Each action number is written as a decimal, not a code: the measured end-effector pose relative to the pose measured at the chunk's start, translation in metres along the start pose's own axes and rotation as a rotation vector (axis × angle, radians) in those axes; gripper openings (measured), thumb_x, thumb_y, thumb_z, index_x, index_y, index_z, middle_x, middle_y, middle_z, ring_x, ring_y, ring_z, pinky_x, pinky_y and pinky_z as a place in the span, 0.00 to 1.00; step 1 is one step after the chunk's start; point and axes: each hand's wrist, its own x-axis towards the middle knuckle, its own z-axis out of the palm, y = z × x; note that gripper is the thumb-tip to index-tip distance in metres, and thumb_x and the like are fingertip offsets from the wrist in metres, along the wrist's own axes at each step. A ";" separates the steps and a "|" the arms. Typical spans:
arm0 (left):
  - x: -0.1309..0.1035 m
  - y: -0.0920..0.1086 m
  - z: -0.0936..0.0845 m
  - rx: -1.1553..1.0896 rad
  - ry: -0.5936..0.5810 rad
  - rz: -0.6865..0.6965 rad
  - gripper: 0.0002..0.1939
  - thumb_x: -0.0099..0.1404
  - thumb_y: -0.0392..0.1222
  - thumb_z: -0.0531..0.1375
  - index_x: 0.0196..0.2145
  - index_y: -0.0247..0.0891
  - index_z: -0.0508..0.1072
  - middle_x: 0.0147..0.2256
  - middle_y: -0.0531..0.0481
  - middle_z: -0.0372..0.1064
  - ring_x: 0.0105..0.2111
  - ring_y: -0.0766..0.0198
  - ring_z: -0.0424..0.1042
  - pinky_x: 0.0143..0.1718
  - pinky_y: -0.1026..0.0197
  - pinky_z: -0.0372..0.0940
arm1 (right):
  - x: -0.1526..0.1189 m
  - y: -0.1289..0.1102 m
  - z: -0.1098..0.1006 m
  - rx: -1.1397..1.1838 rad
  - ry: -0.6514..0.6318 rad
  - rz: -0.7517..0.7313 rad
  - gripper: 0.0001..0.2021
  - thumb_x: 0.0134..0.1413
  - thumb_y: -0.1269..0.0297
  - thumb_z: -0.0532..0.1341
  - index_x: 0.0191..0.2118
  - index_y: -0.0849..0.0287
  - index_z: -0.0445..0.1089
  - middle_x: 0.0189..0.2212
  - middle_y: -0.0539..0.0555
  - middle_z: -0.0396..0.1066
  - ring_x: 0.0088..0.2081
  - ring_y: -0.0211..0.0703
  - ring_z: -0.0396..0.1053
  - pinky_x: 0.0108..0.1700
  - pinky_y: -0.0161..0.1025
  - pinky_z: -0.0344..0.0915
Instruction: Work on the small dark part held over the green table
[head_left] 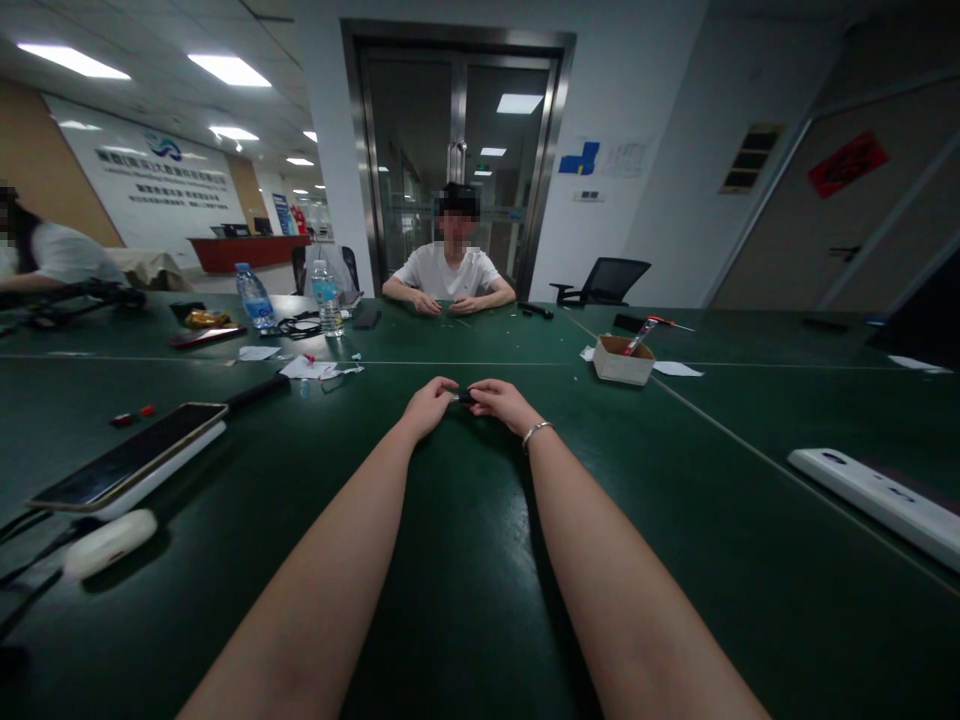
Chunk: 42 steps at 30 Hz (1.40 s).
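Note:
Both my arms stretch forward over the green table [480, 560]. Between my fingertips is a small black piece with a silvery end [464, 397], too small and dark to name. My right hand [504, 402], with a silver bangle on the wrist, pinches its black part. The fingers of my left hand [430, 407] are closed at the silvery end, with the thumb and fingertips partly hidden. The piece is held low, close to the tabletop.
At left lie a phone [131, 455] on a white block, a white oval device [111, 543] with cables, paper scraps [311, 369] and two bottles [327, 300]. A small box [624, 360] and a white device [877, 500] are at right. A person [450, 265] sits opposite.

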 end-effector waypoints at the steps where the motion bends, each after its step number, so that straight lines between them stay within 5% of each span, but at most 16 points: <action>1: 0.000 0.000 0.000 -0.032 -0.009 -0.011 0.16 0.63 0.45 0.50 0.43 0.39 0.72 0.31 0.49 0.72 0.32 0.64 0.69 0.34 0.62 0.62 | 0.000 0.000 0.000 0.000 -0.001 0.002 0.05 0.54 0.78 0.62 0.37 0.66 0.70 0.24 0.52 0.73 0.23 0.30 0.71 0.27 0.24 0.71; 5: 0.001 0.001 0.000 -0.050 -0.078 -0.042 0.19 0.65 0.48 0.47 0.43 0.37 0.71 0.24 0.51 0.68 0.27 0.64 0.67 0.32 0.61 0.62 | 0.002 0.001 -0.001 0.014 -0.009 -0.008 0.04 0.53 0.77 0.63 0.36 0.66 0.70 0.24 0.52 0.73 0.23 0.31 0.72 0.27 0.25 0.72; 24: -0.002 -0.002 0.001 -0.021 -0.008 0.027 0.14 0.60 0.45 0.56 0.42 0.40 0.71 0.36 0.49 0.72 0.34 0.64 0.69 0.36 0.62 0.62 | -0.001 0.000 0.001 0.013 0.006 -0.005 0.04 0.54 0.78 0.62 0.35 0.65 0.70 0.23 0.51 0.73 0.22 0.31 0.71 0.26 0.25 0.71; 28: -0.004 0.003 0.000 -0.029 -0.057 0.008 0.17 0.64 0.50 0.51 0.42 0.38 0.71 0.29 0.50 0.70 0.30 0.64 0.68 0.33 0.62 0.62 | 0.000 0.001 0.001 0.008 0.013 -0.007 0.04 0.55 0.79 0.61 0.35 0.66 0.70 0.22 0.51 0.72 0.21 0.30 0.71 0.26 0.24 0.71; 42: 0.000 -0.002 0.002 -0.049 -0.047 0.020 0.15 0.63 0.47 0.52 0.41 0.38 0.72 0.30 0.50 0.71 0.30 0.64 0.69 0.34 0.62 0.62 | 0.001 0.003 0.000 -0.013 0.021 -0.011 0.03 0.55 0.78 0.61 0.34 0.66 0.70 0.22 0.51 0.72 0.21 0.30 0.71 0.25 0.24 0.70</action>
